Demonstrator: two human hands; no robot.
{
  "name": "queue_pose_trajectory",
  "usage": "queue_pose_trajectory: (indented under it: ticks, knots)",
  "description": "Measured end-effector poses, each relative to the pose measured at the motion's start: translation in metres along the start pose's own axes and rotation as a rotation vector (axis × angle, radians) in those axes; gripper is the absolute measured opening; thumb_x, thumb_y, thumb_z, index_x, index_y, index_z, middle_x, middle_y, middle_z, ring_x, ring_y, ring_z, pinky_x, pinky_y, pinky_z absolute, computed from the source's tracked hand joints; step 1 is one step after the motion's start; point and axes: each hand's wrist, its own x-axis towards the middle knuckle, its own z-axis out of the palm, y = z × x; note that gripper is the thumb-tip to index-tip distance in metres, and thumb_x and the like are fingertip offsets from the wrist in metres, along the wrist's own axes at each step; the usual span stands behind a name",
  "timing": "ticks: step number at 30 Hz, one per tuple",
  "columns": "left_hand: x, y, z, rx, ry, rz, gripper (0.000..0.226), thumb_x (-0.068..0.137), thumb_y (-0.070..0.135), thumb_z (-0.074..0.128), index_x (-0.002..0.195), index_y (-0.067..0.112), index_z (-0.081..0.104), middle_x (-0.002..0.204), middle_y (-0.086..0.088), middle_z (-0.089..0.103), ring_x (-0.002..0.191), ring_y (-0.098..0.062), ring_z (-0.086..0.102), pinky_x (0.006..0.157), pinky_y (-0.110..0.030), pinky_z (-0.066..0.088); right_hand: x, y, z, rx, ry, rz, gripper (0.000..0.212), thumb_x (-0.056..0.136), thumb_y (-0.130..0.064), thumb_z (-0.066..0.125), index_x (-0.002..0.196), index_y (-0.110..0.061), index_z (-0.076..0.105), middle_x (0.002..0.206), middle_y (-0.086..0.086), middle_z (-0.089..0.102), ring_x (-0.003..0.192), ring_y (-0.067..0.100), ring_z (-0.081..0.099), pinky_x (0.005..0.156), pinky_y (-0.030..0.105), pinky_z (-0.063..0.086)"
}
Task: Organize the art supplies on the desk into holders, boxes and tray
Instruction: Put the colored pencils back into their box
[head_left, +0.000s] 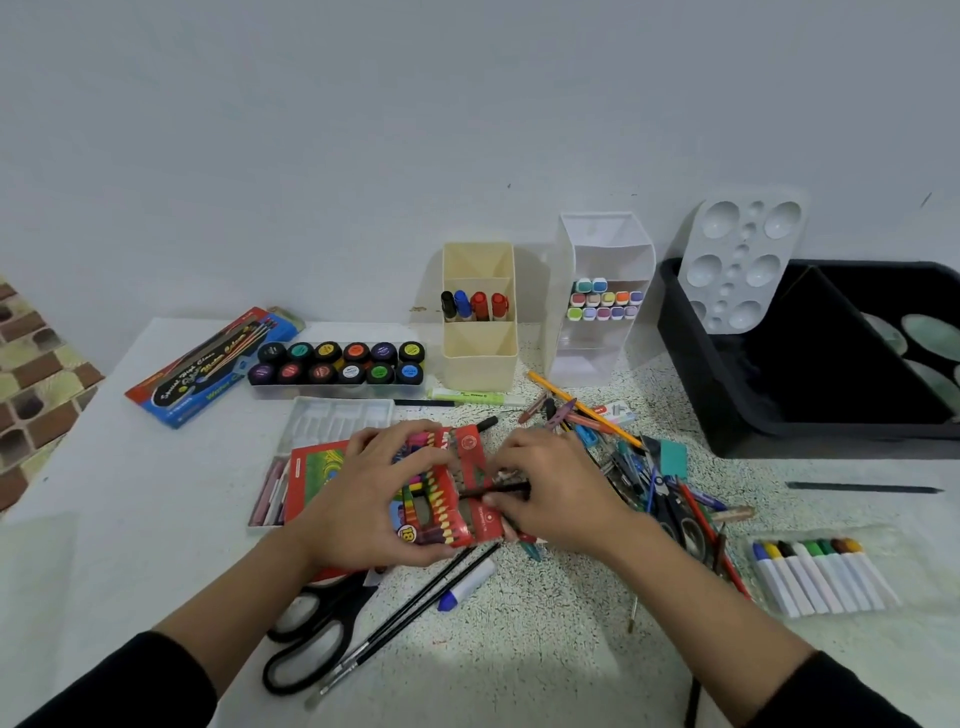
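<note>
Red cardboard crayon box (470, 467), windowed, coloured crayons inside, sits mid desk (519, 649), toward the front edge. Left hand (363, 499): fingers curled round the box's left side, clamped on it. Right hand (556, 488): fingers pinched together on a thin dark stick (498, 488) (crayon or pencil, cannot tell) at the box's open right end. To do it well: hold the box steady with the flap clear, line the stick up with the row, slide it in flat. Loose pile of pens (649, 467) just right, likely next.
</note>
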Motion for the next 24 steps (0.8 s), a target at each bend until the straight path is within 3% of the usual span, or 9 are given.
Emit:
queue_pose_trajectory:
  ticks: [5,8,13,15,19,24]
  knots:
    - [0.000,-0.002,0.000,-0.017,-0.027,-0.013,0.083,0.062,0.079,0.075,0.132,0.052,0.040,0.147,0.027,0.022,0.135,0.014,0.005,0.108,-0.041,0.029,-0.011,0.011,-0.003,-0.054,-0.051,0.043,0.013,0.093,-0.030,0.065,0.104,-0.032,0.071,0.104,-0.015,0.063,0.112,0.010,0.051,0.097,0.045,0.038]
    - [0.001,-0.003,0.001,-0.020,-0.043,-0.036,0.085,0.061,0.081,0.075,0.133,0.053,0.039,0.150,0.025,0.022,0.131,0.004,0.016,0.112,-0.045,0.030,-0.006,0.002,0.005,0.004,-0.008,0.024,0.012,0.096,-0.032,0.064,0.105,-0.031,0.071,0.102,-0.015,0.064,0.108,0.010,0.052,0.092,0.040,0.034]
    - [0.003,-0.002,0.000,-0.012,-0.043,-0.032,0.088,0.060,0.077,0.078,0.135,0.047,0.043,0.147,0.024,0.025,0.137,0.013,0.008,0.117,-0.044,0.023,0.007,-0.024,0.023,0.105,0.013,-0.019,0.010,0.083,-0.019,0.072,0.090,-0.026,0.073,0.093,-0.013,0.067,0.094,0.013,0.058,0.092,0.046,0.043]
    - [0.003,-0.002,-0.001,-0.017,-0.047,-0.037,0.088,0.060,0.076,0.079,0.135,0.047,0.043,0.146,0.024,0.025,0.135,0.017,0.004,0.116,-0.044,0.023,0.008,-0.022,0.023,0.118,0.045,0.019,0.011,0.080,-0.022,0.075,0.090,-0.026,0.073,0.094,-0.012,0.067,0.095,0.013,0.058,0.093,0.046,0.043]
    - [0.003,0.000,-0.003,-0.008,-0.062,-0.036,0.088,0.061,0.076,0.078,0.135,0.045,0.043,0.143,0.026,0.024,0.132,0.022,-0.003,0.113,-0.041,0.023,-0.001,-0.006,0.009,0.073,0.032,0.096,0.028,0.082,-0.045,0.076,0.104,-0.029,0.070,0.101,-0.013,0.061,0.105,0.012,0.053,0.094,0.042,0.038]
    - [0.002,-0.002,-0.003,-0.005,-0.066,-0.026,0.084,0.062,0.079,0.075,0.134,0.047,0.045,0.145,0.025,0.027,0.133,0.022,-0.005,0.111,-0.039,0.023,-0.010,-0.002,0.011,0.022,0.057,0.163,0.020,0.090,-0.041,0.070,0.107,-0.030,0.072,0.104,-0.015,0.061,0.111,0.012,0.050,0.094,0.041,0.035]
